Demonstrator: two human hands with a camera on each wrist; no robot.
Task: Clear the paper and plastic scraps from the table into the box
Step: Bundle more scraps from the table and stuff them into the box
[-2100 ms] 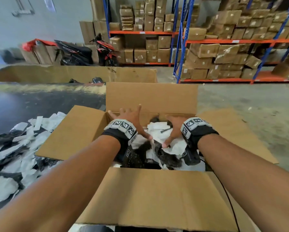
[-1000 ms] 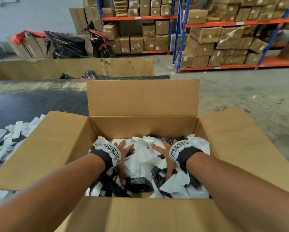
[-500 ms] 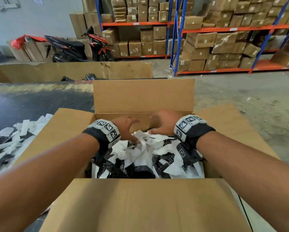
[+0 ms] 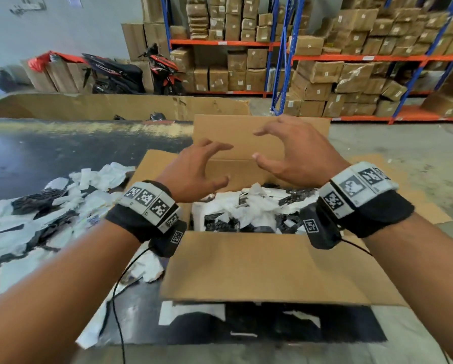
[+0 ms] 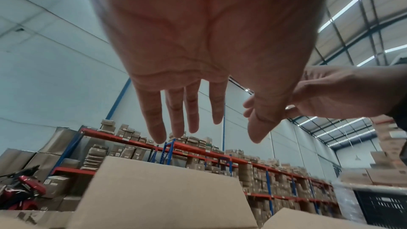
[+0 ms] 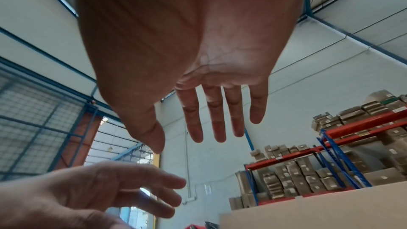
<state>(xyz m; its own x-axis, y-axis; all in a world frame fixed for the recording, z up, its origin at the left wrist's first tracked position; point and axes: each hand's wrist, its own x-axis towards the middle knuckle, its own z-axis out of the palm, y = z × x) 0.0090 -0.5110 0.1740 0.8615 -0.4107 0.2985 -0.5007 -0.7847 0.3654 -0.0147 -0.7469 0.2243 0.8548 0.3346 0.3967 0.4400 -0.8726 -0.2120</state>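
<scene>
An open cardboard box (image 4: 259,269) stands in front of me, holding a heap of white paper and black plastic scraps (image 4: 249,208). More scraps (image 4: 49,214) lie spread on the dark table (image 4: 49,153) to the left of the box. My left hand (image 4: 194,172) hovers above the box's left side, fingers spread and empty. My right hand (image 4: 291,151) hovers above the box's right side, also spread and empty. The wrist views show bare palms: left hand (image 5: 198,58), right hand (image 6: 187,50), with the box's flaps below (image 5: 163,194) (image 6: 319,210).
A long flat cardboard sheet (image 4: 115,106) stands along the table's far edge. A motorbike (image 4: 131,72) and racks of cartons (image 4: 351,61) line the back wall. A few scraps (image 4: 146,269) lie beside the box's near left corner. A black crate (image 5: 383,208) shows at right.
Both hands pressed down on the scraps in the box, then lifted out. They now hover higher above the box, empty, and the view has shifted left toward the table scraps.
</scene>
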